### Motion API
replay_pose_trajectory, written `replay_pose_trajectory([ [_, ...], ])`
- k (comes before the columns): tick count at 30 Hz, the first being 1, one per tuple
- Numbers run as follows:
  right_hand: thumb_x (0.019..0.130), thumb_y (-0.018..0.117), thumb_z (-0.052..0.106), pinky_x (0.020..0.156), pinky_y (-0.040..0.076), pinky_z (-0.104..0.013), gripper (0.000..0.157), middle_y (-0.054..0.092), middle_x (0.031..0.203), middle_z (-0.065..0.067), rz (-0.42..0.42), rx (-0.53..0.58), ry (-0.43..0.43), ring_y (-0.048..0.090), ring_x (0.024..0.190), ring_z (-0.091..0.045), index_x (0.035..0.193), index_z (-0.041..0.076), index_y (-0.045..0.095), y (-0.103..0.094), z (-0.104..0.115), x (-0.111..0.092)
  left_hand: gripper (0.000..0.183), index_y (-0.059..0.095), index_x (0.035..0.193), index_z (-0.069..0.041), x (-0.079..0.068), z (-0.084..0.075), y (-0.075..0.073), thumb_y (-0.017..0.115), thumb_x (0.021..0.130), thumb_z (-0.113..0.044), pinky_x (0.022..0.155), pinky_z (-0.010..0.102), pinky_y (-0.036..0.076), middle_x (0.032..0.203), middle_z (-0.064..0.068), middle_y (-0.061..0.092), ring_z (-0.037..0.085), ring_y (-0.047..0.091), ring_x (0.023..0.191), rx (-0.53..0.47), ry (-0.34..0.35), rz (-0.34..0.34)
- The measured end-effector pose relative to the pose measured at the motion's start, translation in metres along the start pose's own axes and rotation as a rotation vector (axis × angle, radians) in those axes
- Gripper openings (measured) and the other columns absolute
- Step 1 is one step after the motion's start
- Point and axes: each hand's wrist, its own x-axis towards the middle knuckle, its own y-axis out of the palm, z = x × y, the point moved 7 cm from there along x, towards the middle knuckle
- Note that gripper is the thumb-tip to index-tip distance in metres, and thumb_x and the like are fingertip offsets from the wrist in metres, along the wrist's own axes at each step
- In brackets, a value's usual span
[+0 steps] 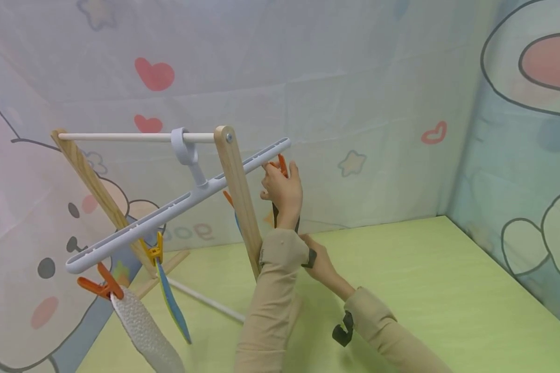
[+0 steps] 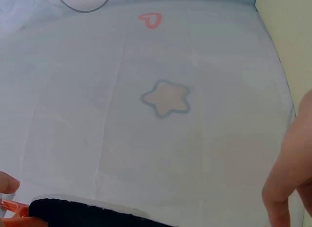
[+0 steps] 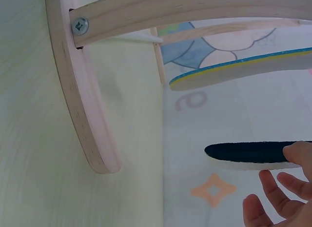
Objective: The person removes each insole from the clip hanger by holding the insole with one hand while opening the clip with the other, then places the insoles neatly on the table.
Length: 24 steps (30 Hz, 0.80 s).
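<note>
A grey-white hanger (image 1: pixel 144 225) hooks over the rod of a wooden rack and slants up to the right. My left hand (image 1: pixel 284 191) pinches an orange clothespin (image 1: pixel 282 165) just under the hanger's raised end; its fingers show at the corner of the left wrist view. A dark insole (image 2: pixel 87 215) with a white underside runs from this clothespin. Lower down, my right hand (image 1: pixel 321 263) has its thumb on the insole's dark face (image 3: pixel 243 152) and fingertips by the white side. The head view mostly hides this grip behind the left wrist.
An orange clothespin (image 1: pixel 103 284) holds a white textured insole (image 1: pixel 144 326) at the hanger's low end. A yellow clothespin (image 1: pixel 155 251) holds a blue insole (image 1: pixel 173 300). Another orange clothespin (image 1: pixel 227 197) sits behind the rack's near post (image 1: pixel 239 197). Beneath is a green tabletop (image 1: pixel 401 264).
</note>
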Motion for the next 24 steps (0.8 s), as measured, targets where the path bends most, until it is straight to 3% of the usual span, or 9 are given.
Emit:
replay_pose_trajectory([
  [9, 0.079, 0.054, -0.007, 0.061, 0.041, -0.021, 0.019, 0.062, 0.078, -0.013, -0.011, 0.002, 0.037, 0.048, 0.065, -0.012, 0.095, 0.000, 0.061, 0.0025, -0.0033, -0.0022, 0.025, 0.051, 0.096, -0.001, 0.0004, -0.0007, 0.0010, 0.057, 0.088, -0.023, 0.089, 0.054, 0.025, 0.084, 0.015, 0.059, 0.035, 0.051, 0.102, 0.033, 0.039, -0.015],
  [18, 0.081, 0.054, -0.004, 0.058, 0.035, -0.020, 0.008, 0.052, 0.065, -0.004, 0.038, -0.018, 0.081, 0.039, 0.059, -0.007, 0.082, 0.001, 0.060, 0.0062, -0.0065, -0.0049, 0.026, 0.054, 0.100, 0.001, 0.0012, 0.0014, 0.0013, 0.050, 0.092, -0.024, 0.082, 0.050, 0.027, 0.087, 0.016, 0.061, 0.037, 0.052, 0.095, 0.105, 0.044, -0.022],
  [24, 0.083, 0.052, -0.003, 0.054, 0.030, -0.019, 0.017, 0.040, 0.059, 0.002, 0.066, -0.072, 0.082, 0.032, 0.054, -0.006, 0.068, 0.004, 0.051, 0.0081, -0.0059, -0.0064, 0.028, 0.054, 0.100, -0.001, 0.0012, 0.0021, 0.0000, 0.048, 0.093, -0.027, 0.081, 0.049, 0.025, 0.082, 0.016, 0.059, 0.038, 0.052, 0.093, 0.099, 0.054, -0.035],
])
